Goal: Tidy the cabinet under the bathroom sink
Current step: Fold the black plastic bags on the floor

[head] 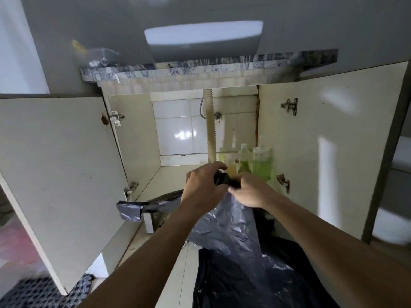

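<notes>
The cabinet under the sink stands with both doors swung open. In front of its opening, my left hand and my right hand both grip a dark rolled wad of plastic between them. A black-grey garbage bag hangs down from that wad. Another part of the dark plastic trails to the left over the cabinet's front edge. Behind my hands, at the cabinet's right rear, stand three bottles: a yellowish one, a green-liquid bottle and a green pump bottle.
A ribbed drain hose runs down the cabinet's middle in front of white tiles. The left door and right door flank the opening. Above are the marble counter and white basin. A checked mat lies lower left.
</notes>
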Motion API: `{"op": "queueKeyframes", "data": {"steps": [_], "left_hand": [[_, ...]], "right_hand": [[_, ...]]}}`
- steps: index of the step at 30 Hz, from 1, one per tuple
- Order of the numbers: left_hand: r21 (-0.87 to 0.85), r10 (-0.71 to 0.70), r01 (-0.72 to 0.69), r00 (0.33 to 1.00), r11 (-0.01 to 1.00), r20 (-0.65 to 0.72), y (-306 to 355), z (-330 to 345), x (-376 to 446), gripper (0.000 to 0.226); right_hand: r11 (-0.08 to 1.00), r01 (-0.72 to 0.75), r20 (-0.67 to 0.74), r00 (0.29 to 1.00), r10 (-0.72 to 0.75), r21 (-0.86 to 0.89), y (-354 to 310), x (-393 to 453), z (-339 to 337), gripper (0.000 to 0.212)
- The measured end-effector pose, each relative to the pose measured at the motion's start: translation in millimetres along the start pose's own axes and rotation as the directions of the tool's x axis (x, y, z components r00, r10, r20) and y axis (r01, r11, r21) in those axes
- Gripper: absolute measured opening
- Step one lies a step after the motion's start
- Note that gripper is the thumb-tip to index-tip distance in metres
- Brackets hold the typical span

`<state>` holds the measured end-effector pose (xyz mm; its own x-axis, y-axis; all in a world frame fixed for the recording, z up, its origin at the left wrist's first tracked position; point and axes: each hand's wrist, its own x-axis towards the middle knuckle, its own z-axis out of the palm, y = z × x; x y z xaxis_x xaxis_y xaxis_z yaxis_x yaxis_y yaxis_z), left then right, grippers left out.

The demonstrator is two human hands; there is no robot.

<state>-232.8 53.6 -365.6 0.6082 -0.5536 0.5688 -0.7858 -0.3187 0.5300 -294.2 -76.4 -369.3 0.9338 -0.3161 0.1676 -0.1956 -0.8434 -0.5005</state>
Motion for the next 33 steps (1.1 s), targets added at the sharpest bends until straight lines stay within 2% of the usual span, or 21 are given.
{"op": "queueKeyframes", "data": {"steps": [2,4,7,9,11,12,14,16,17,18,19,21,22,24,26,28,31,33], "left_hand": [[-0.045,0.025,-0.022,0.998,0.999,0.064,-10,-2,0,0.057],[-0.068,0.009,0.0,0.991,0.998,0.135,-28,-4,-3,0.084],[0.079,-0.072,0.054,0.966,0.995,0.25,-57,3,-10,0.11],[0.216,-0.139,0.079,0.95,0.973,0.28,-69,9,-14,0.109],[0.24,-0.213,0.141,0.927,0.961,0.307,-76,16,-16,0.102],[0.247,-0.238,0.161,0.916,0.956,0.322,-77,20,-16,0.097],[0.257,-0.23,0.144,0.912,0.955,0.341,-76,27,-16,0.083],[0.2,-0.178,0.119,0.935,0.973,0.308,-73,32,-13,0.055],[0.162,-0.167,0.126,0.948,0.979,0.27,-70,31,-12,0.038],[0.129,-0.171,0.144,0.958,0.981,0.228,-68,29,-11,0.026],[0.099,-0.184,0.168,0.965,0.981,0.187,-65,26,-9,0.021],[0.042,-0.235,0.231,0.967,0.972,0.104,-62,19,-8,0.025],[0.015,-0.262,0.262,0.962,0.965,0.075,-60,16,-8,0.029],[-0.004,-0.268,0.268,0.963,0.963,0.031,-57,12,-7,0.032],[0.017,-0.251,0.251,0.968,0.968,-0.004,-53,12,-6,0.03],[0.07,-0.244,0.245,0.969,0.967,-0.023,-48,14,-4,0.024],[0.238,-0.221,0.225,0.974,0.945,-0.042,-40,18,-3,0.01],[0.315,-0.179,0.187,0.982,0.93,-0.053,-37,21,-4,0.004]], "right_hand": [[0.996,-0.032,-0.137,0.99,0.043,0.083,10,6,-7,0.018],[0.97,-0.043,-0.234,0.967,0.101,0.239,24,9,-13,0.023],[0.87,-0.052,-0.271,0.94,0.209,0.489,34,3,-22,0.022],[0.716,-0.069,-0.177,0.948,0.263,0.695,39,3,-25,0.023],[0.575,-0.133,-0.08,0.941,0.33,0.807,50,9,-26,0.046],[0.534,-0.121,-0.081,0.938,0.339,0.837,56,12,-25,0.055],[0.528,-0.098,-0.085,0.947,0.311,0.844,63,16,-25,0.049],[0.619,-0.16,-0.074,0.939,0.335,0.769,53,14,-35,0.041],[0.631,-0.185,-0.043,0.944,0.328,0.753,55,12,-37,0.04],[0.586,-0.188,-0.018,0.944,0.328,0.788,52,8,-41,0.039],[0.613,-0.207,-0.002,0.947,0.323,0.762,57,3,-42,0.036],[0.711,-0.199,-0.028,0.955,0.294,0.674,75,-1,-42,0.027],[0.786,-0.22,-0.038,0.955,0.295,0.578,82,-5,-42,0.031],[0.91,-0.309,-0.031,0.944,0.33,0.277,96,-10,-42,0.034],[0.934,-0.356,-0.026,0.934,0.356,-0.015,103,-12,-44,0.03],[0.907,-0.39,-0.034,0.92,0.389,-0.159,100,-12,-46,0.042],[0.927,-0.265,-0.046,0.964,0.262,-0.267,72,-13,-49,0.056],[0.965,-0.115,-0.01,0.993,0.116,-0.237,44,-16,-45,0.058]]}}
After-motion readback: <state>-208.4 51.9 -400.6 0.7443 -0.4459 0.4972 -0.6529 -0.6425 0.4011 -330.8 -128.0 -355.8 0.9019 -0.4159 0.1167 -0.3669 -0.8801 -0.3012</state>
